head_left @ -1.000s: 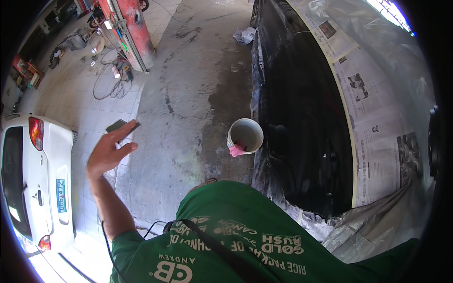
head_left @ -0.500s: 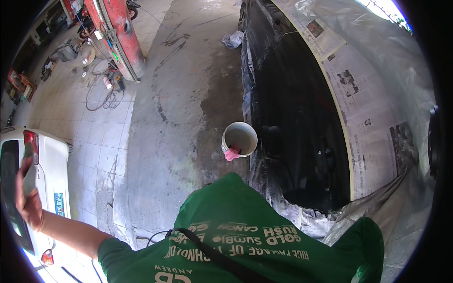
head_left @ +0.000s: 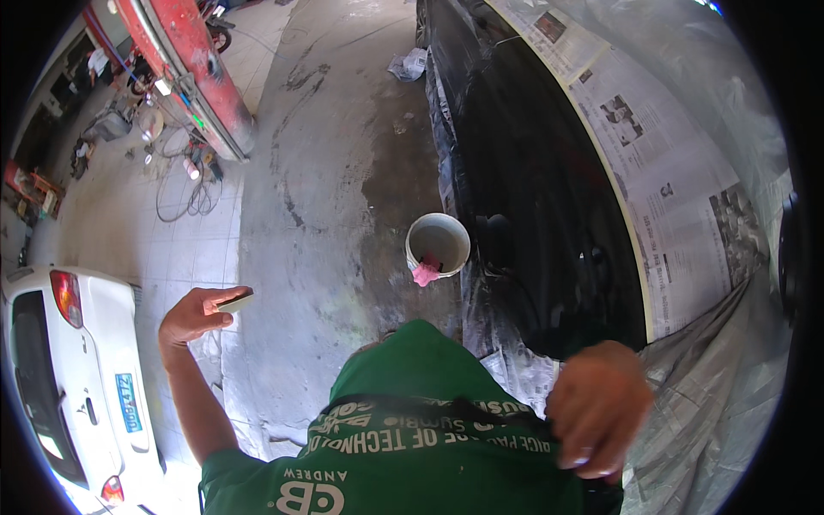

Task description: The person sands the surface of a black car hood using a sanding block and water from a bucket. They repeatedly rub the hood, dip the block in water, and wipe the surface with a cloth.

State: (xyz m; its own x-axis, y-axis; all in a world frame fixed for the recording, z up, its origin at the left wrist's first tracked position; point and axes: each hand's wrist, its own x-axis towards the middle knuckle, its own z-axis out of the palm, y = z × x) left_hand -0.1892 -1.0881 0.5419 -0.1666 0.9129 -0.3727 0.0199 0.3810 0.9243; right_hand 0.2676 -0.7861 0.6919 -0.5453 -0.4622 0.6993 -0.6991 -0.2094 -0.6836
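Note:
At the left, my left hand (head_left: 193, 318) is raised over the floor, its thumb and fingers closed on a small flat pad (head_left: 235, 301). The pad is thin, pale grey-green with a darker upper face. My right hand (head_left: 598, 410) hangs in front of my green shirt, at the lower right. Its fingers point downward and are smeared by motion, so I cannot make out anything in them. Ahead of me, a whitish bucket (head_left: 446, 225) stands on the concrete against the dark car panel (head_left: 549, 197). A pink cloth (head_left: 425, 273) drapes over the bucket's near rim.
Newspaper (head_left: 678, 223) and plastic sheeting (head_left: 730, 94) cover the car beyond the black panel, along the right. A white car (head_left: 94, 360) is parked at the left. Farther off stand a red post (head_left: 193, 73) and coiled cables (head_left: 196, 202). Crumpled paper (head_left: 408, 64) lies on the floor ahead.
My left hand has swung inward from the far left, bringing the flat pad into clear view. My right hand has come into view at the lower right. The view has shifted slightly.

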